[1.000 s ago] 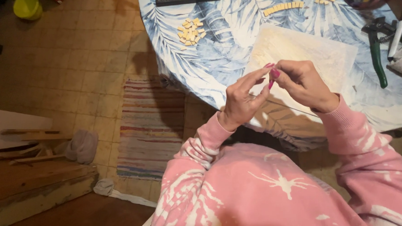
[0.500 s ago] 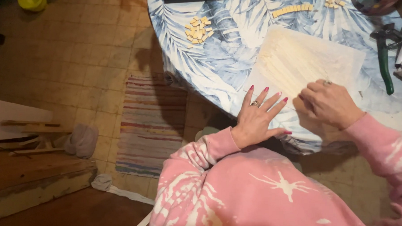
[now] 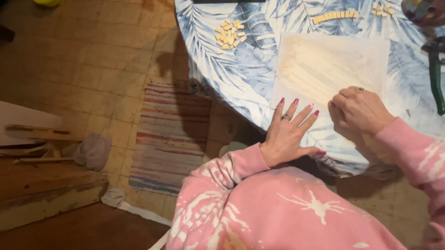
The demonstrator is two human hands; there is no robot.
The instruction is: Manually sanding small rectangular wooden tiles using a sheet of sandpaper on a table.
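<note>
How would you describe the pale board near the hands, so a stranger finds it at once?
On the round table with the blue leaf-print cloth lies a flat, cream-coloured rectangular board. The left hand rests at its near edge, fingers spread. Unlike the small yellow tiles beside it, it is one large plain sheet.

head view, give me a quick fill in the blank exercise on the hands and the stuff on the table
1. The left hand lies flat with its fingers ____ at the near edge of the pale board.
2. The right hand is curled into a loose ____.
3. The loose heap of small cream tiles lies to the ____ of the board.
4. The pliers have ____ handles.

Missing words: spread; fist; left; green
</note>
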